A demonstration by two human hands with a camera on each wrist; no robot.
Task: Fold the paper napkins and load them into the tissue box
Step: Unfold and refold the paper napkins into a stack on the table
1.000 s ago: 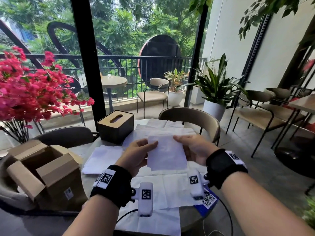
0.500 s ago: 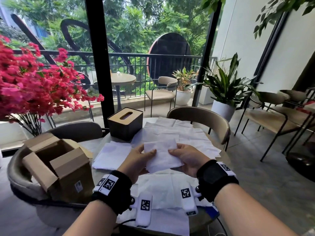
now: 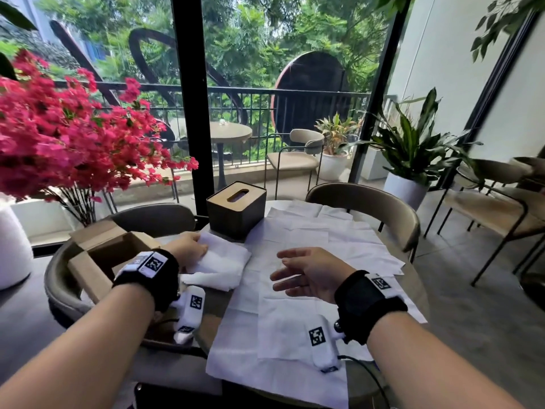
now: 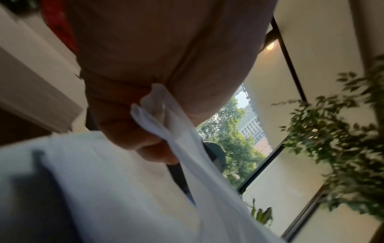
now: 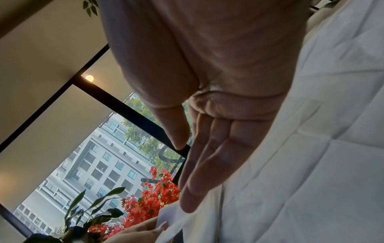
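Left hand: fingers curled, pinching a folded napkin edge; napkin lies on the table, just left of the tissue box. Right hand: fingers straight, loosely together, holding nothing, hovering over unfolded napkins. Left fingertips hidden behind paper; left wrist view blurred. Folded napkin white, creased, layered.
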